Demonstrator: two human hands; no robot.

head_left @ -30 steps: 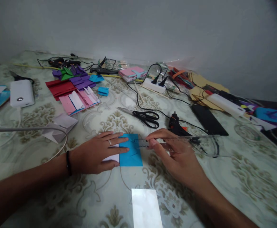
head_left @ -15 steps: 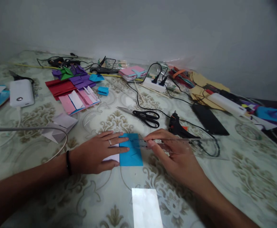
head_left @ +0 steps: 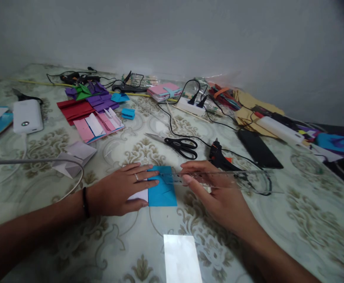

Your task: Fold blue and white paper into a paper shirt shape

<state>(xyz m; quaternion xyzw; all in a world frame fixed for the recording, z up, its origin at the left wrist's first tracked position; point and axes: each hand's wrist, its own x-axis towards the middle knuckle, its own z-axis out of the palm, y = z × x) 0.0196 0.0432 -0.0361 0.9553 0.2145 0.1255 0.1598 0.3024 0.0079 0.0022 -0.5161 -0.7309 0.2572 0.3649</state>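
A sheet of paper lies on the patterned tablecloth, its right part blue and its left part white, and I see the blue paper best. Flat across the white part rests my left hand, fingers spread, the tips reaching onto the blue. My right hand grips a clear plastic ruler between thumb and fingers. The ruler's left end overlaps the blue paper; its right end extends past my hand. Black-handled scissors lie just beyond the paper. A white paper strip lies nearer to me.
A black glue gun with a cord lies beyond my right hand, beside a black phone. Folded coloured papers and a white power bank are at the left. Behind stands a power strip with plugs.
My right hand and the ruler have shifted and tilted very slightly. The left hand stays pressed on the paper.
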